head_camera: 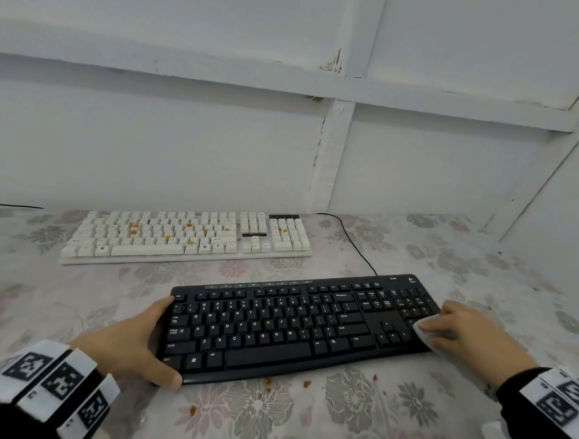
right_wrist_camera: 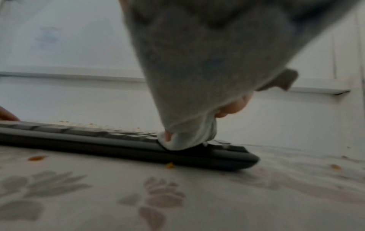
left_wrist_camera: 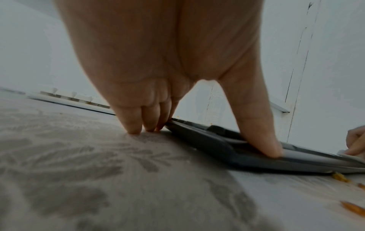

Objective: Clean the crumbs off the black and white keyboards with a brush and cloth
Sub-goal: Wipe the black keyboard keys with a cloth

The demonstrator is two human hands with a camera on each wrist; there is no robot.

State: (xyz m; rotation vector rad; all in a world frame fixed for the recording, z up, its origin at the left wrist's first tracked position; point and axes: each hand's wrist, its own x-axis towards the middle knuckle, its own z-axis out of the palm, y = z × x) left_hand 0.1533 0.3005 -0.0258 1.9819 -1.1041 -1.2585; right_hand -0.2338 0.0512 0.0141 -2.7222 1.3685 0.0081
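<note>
Head view, near to far. Scattered orange crumbs [head_camera: 267, 381] on the flowered tablecloth [head_camera: 364, 421] at 6 o'clock, just in front of the black keyboard [head_camera: 276, 326]; probably swept off the keys, still to be collected.

Left hand [head_camera: 134, 342] at 8 o'clock, clamped on the keyboard's left end: thumb on the front corner, fingers along the left edge with tips on the tablecloth. Likely purpose: bracing the board against sliding under wiping pressure.

Right hand [head_camera: 460, 332] at 4 o'clock, fingers wrapped in the white cloth [head_camera: 424, 337], pressed onto the number pad near the front right corner. Cloth bunched and draped under the palm in the right wrist view, giving a padded wiping face. Black keys apparently free of crumbs, as far as visible.

White keyboard [head_camera: 186, 237] at 11 o'clock, well apart, untouched, many crumbs among its keys. Black cable [head_camera: 354, 243] at 1 o'clock, trailing between the two boards; possible snag when reaching across. No brush in view. Wall [head_camera: 185, 130] behind, limiting sweep room.
</note>
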